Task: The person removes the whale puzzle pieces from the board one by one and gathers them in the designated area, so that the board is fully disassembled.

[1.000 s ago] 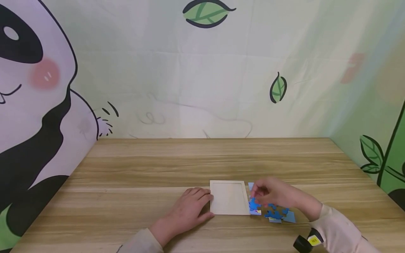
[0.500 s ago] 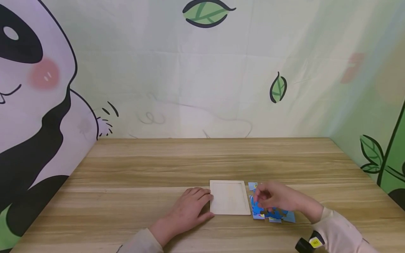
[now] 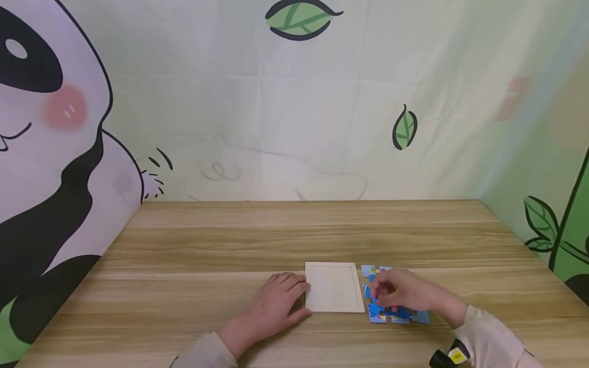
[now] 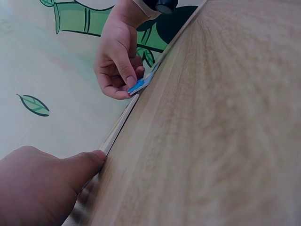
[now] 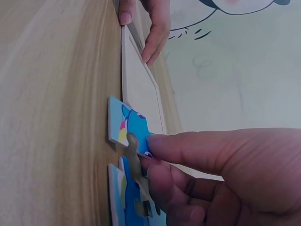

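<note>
My left hand (image 3: 276, 301) lies on the table with its fingers and thumb against the left edge of a square, pale wooden puzzle tray (image 3: 333, 289). The tray's recess holds nothing. To its right, the thumb and fingers of my right hand (image 3: 402, 289) pinch a blue corner puzzle piece (image 5: 134, 127). In the right wrist view, the thumb tip sits at that piece's inner edge, and a gap separates it from the neighbouring puzzle pieces (image 5: 124, 193). A light blue piece (image 3: 367, 270) shows beyond my fingers; the hand hides the middle of the puzzle.
The wood-grain table (image 3: 221, 235) stretches back to a printed wall cloth (image 3: 294, 122) with a panda and leaves. A black wrist camera (image 3: 444, 356) hangs beneath the right sleeve (image 3: 492, 332).
My right hand has shifted slightly right and toward me, sliding the corner puzzle piece away from the tray and closer to the other pieces. The left hand and tray have stayed in place.
</note>
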### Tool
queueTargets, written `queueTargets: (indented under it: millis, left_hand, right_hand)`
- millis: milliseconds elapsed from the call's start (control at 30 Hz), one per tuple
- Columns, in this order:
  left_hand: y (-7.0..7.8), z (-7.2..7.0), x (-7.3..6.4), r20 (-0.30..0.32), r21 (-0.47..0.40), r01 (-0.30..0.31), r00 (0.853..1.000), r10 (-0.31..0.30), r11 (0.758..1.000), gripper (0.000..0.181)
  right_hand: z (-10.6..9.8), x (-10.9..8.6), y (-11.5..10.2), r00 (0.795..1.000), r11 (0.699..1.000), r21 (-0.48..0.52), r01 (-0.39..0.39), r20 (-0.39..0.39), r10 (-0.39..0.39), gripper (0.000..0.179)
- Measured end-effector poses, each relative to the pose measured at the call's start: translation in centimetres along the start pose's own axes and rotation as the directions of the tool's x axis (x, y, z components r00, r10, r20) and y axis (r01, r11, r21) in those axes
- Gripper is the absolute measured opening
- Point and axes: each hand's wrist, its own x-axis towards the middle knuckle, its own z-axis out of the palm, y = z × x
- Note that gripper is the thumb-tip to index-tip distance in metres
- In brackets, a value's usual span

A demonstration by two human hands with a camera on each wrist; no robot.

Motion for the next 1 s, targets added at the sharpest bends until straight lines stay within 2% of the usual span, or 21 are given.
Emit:
queueTargets:
  millis: [333,567,1000]
  left_hand:
    - [-0.02,-0.06,-0.03,-0.002,-0.004,-0.003,1.000,0.003,1.000,0.044]
    - [0.03,-0.11,-0.06,-0.003,-0.006,-0.005,1.000,0.004,1.000,0.045]
    - [0.10,-0.15,-0.01,-0.006,-0.005,-0.001,1.000,0.001,1.000,0.044]
  right_hand:
    - [0.36,0.12,0.14,0.999,0.999,-0.028,-0.027,-0.025,0.026,0.006]
    - [0.73,0.08,-0.04,0.999,0.997,-0.081,-0.011,-0.046,0.007,0.006]
    - [0.66,-0.14,-0.18,0.997,0.995,-0.102,-0.001,-0.078,-0.007,0.009]
